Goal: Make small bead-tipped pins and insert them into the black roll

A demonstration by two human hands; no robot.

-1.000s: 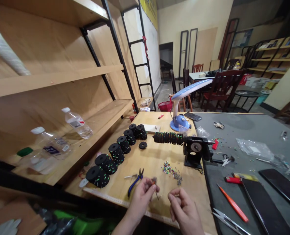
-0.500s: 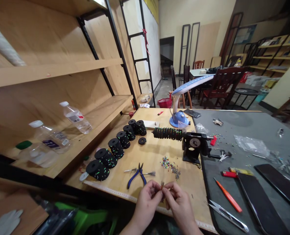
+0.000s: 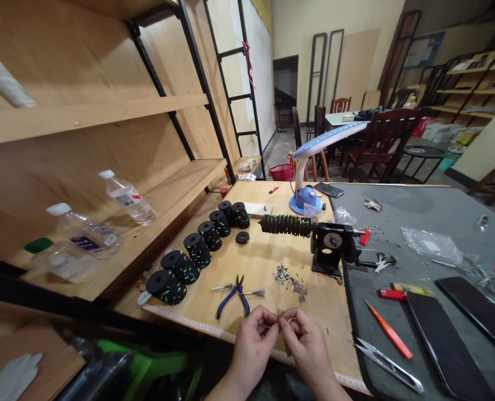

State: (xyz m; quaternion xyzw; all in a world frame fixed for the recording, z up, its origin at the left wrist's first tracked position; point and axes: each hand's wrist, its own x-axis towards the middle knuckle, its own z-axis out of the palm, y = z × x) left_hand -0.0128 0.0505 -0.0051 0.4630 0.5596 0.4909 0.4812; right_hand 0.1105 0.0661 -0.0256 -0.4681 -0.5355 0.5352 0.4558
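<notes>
left hand (image 3: 253,341), right hand (image 3: 307,346), each grip pinching the small wire piece (image 3: 280,316) — it lies between their fingertips

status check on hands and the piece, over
Left hand and right hand together, both pinching a small thin piece. Blue pliers, bead pile beyond, untouched.

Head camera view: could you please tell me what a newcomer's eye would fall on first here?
Front and centre, the left hand and right hand meet over the near edge of the wooden table, both pinching a small thin piece. Behind them to the left runs a diagonal row of black spools flecked with bright colour, and at mid-table stands a black crank winder with a wound rod, a blue desk lamp behind it.
</notes>
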